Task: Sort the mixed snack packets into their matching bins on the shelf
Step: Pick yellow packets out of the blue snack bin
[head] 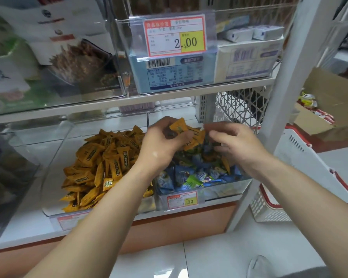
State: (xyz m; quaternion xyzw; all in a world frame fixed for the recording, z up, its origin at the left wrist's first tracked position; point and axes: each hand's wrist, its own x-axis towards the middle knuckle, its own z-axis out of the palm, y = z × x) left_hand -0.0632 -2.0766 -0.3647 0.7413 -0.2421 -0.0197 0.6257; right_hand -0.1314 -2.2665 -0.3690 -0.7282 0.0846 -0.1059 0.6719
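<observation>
- I read the clear plastic bin (pixel 54 157) as smooth and glossy.
- Orange snack packets (pixel 100 163): shiny, crinkled plastic film.
- White shelf upright (pixel 289 77): painted metal, I'd say, satin.
- Brown cardboard box (pixel 333 93): matt.

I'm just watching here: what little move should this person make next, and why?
Probably carry the left hand leftward and drop its small orange foil packets into the clear plastic bin holding the orange pile. That hand grips them above the clear plastic bin of mostly blue packets, where they do not match.
</observation>
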